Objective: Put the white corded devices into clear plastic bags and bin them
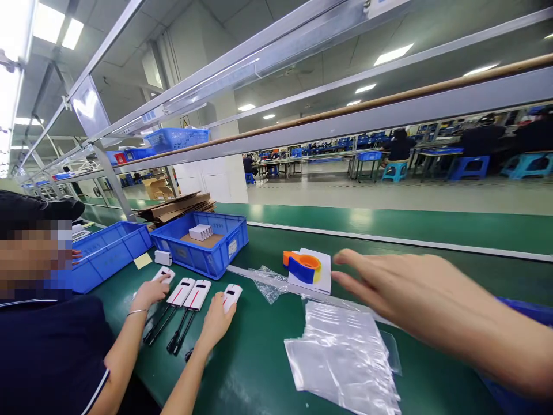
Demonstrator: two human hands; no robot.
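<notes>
My left hand (218, 323) is closed on a white handheld device (232, 294) with a small dark screen, at the end of a row on the green table. Two similar white devices (186, 293) with red stripes and black leads lie left of it. My right hand (389, 282) is open in the air at the right, fingers stretched leftward, holding nothing. Just left of its fingertips, an orange and blue ring (305, 267), resembling a tape dispenser, lies on white paper (325, 276). Below are stacked clear plastic bags (341, 357).
At the left, a co-worker's hand (149, 294) with a bracelet touches another white device (164, 275). Blue crates (222, 262) stand behind, one with white parts inside. Flattened cardboard (181, 207) lies beyond. A metal shelf rail (302, 129) crosses above the table.
</notes>
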